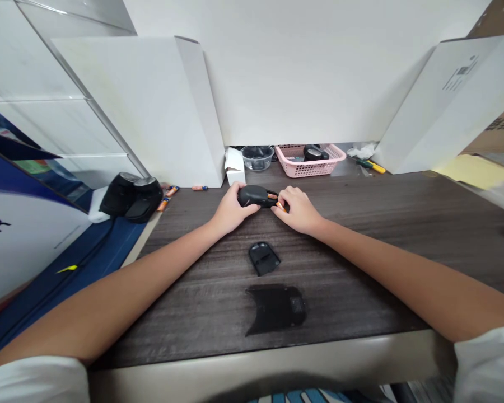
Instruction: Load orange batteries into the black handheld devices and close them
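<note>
battery (281,206), orange, is pinched between thumb and fingers of the right hand (298,211), at the open end of a black mouse-shaped device (253,196); another orange battery (272,196) sits inside that opening. the left hand (230,210) grips the device's other end, thumb on the near side, fingers on the far side. the device is near the far edge of the dark wooden table (353,296), midway along; whether it rests on the wood cannot be told. a small black cover (264,259) lies between it and the near edge, and a larger black shell (279,308) lies closest to that edge. along the far edge stand a white carton (235,166), a clear bowl (257,160) and a pink basket (315,169). loose batteries (163,204) lie toward the far left corner.
</note>
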Demonstrator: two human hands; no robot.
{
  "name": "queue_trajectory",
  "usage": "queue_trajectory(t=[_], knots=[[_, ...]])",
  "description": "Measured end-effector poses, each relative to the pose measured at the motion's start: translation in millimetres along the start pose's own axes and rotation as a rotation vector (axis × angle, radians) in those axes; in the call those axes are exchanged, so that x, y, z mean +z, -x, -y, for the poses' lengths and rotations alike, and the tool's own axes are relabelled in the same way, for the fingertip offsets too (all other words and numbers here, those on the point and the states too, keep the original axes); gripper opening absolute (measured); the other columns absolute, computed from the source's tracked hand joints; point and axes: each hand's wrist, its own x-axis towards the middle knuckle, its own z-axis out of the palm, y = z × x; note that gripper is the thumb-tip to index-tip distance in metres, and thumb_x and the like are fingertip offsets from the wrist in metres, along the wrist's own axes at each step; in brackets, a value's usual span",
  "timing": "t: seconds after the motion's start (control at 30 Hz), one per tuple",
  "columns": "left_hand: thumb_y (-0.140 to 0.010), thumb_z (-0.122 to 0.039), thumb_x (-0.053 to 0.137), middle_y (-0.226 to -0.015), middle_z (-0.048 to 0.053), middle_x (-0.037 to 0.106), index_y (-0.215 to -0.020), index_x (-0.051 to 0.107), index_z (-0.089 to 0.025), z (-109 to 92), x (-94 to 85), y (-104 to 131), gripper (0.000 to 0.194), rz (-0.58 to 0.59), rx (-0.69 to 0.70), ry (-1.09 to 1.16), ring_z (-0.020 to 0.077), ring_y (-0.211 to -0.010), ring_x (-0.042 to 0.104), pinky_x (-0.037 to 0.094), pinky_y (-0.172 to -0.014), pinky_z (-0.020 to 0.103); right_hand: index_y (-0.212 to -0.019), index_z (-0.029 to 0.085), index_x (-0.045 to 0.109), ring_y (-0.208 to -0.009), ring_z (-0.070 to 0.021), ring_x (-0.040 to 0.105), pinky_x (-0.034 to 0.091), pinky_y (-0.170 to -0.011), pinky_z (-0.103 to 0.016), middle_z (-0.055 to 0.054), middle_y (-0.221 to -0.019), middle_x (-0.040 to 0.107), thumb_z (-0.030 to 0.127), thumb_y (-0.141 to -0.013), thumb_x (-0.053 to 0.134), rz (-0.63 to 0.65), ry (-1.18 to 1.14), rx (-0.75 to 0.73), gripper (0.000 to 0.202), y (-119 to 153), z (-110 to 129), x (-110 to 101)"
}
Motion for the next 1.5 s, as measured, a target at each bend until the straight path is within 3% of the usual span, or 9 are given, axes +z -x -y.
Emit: queue_trajectory(t=[0.63, 1.0, 1.5], knots=[[-0.076, -0.044, 0.085, -0.116, 0.005, 0.072, -0.12, 0.057, -0.024, 1.1, 0.6, 0.3, 0.056, 0.043, 0.003, -0.021, 0.0293, -0.109, 0.068, 0.05, -0.102, 0.044, -0.08, 0.025, 0.043, -0.096, -0.0277, 0.055, 0.041, -0.084, -0.04, -0.006, -0.097, 0.06, 0.034, -0.095, 0.068, 0.002, 0.02, -0.003, 0.029, 0.6, -0.8, -0.2], [-0.077, -0.043, 0.083, -0.109, 0.002, 0.071, -0.113, 0.055, -0.024, -2.7, 0.0, 1.0, 0.05, 0.063, -0.002, -0.055, 0.0261, -0.101, 0.066, 0.049, -0.091, 0.038, -0.08, 0.025, 0.042, -0.097, -0.0283, 0.054, 0.041, -0.084, -0.04, -0.007, -0.098, 0.06, 0.034, -0.093, 0.069, 0.017, 0.024, -0.003, 0.031, 0.4, -2.4, -1.8], [-0.08, -0.041, 0.083, -0.112, 0.003, 0.071, -0.117, 0.056, -0.023, -3.8, -0.2, 1.4, 0.049, 0.074, 0.008, -0.069, 0.0268, -0.104, 0.066, 0.049, -0.094, 0.039, -0.08, 0.025, 0.044, -0.096, -0.0282, 0.054, 0.04, -0.084, -0.04, -0.007, -0.097, 0.06, 0.034, -0.092, 0.068, 0.014, 0.018, -0.005, 0.029, 0.7, -3.5, -1.9]])
